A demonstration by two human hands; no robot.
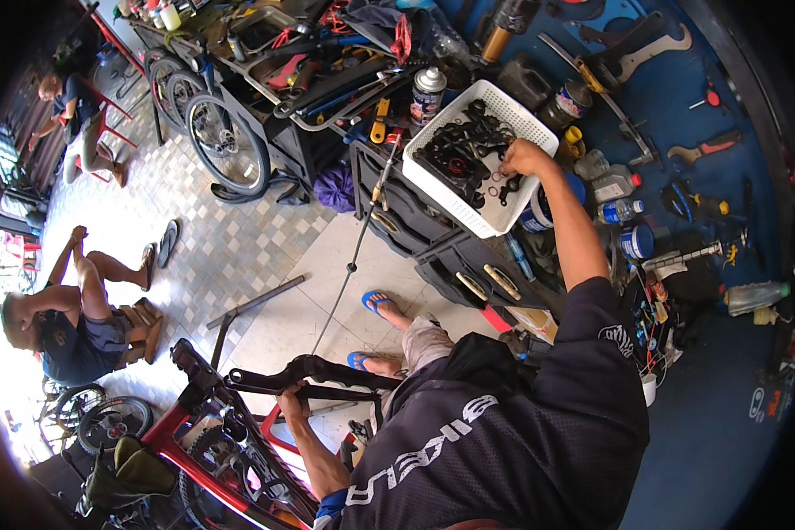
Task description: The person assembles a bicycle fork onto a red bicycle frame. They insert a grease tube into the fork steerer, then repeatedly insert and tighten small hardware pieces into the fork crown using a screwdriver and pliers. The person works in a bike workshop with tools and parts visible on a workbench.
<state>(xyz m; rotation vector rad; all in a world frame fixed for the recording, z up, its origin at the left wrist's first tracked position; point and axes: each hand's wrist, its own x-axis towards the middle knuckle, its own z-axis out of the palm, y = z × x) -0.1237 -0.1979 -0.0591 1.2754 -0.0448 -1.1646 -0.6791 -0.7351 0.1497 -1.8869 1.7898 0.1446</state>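
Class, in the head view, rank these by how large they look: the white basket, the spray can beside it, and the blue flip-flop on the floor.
Largest to smallest:
1. white basket, which the right hand reaches into
2. spray can
3. blue flip-flop
The can and flip-flop look close in size, and the fisheye bend makes that order unsure.

Dark short-sleeved jersey [503, 442] of fine mesh weave, loose fit. Large white block lettering across front, below left hand [293, 402]. Small white round emblem on sleeve [616, 340], well below right hand [523, 159]. Forearms bare, no gloves, no watch. Light grey shorts [426, 340]. Blue flip-flops [375, 302] on both feet.
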